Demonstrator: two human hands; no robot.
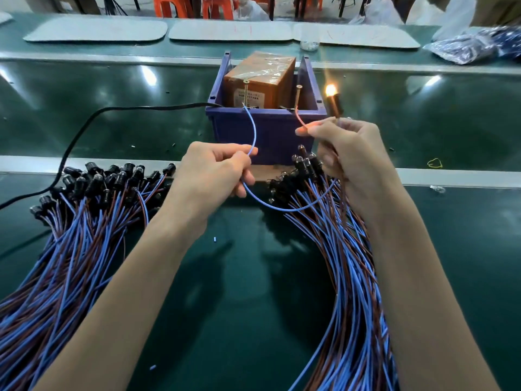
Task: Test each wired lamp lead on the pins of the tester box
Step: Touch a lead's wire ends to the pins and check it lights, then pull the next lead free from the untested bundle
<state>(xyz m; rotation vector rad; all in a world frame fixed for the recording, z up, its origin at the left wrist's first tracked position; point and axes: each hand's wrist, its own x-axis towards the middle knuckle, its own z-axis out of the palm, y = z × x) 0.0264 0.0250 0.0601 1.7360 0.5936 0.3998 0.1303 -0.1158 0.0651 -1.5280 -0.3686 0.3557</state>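
Observation:
The tester box (259,83), brown and taped, sits inside a blue bin (265,131) with two upright metal pins, the left pin (246,90) and the right pin (298,94). My left hand (217,170) pinches a blue wire (253,131) whose tip touches the left pin. My right hand (349,156) pinches the brown wire (300,119), its tip at the right pin, and also holds the black lamp socket (335,104). Its bulb (330,90) glows orange.
Piles of blue-and-brown wired lamps lie at the left (84,215) and at the right (338,235) on the green bench. A black power cable (84,128) runs left from the bin. Grey mats (231,31) and a blue-filled plastic bag (473,45) lie at the back.

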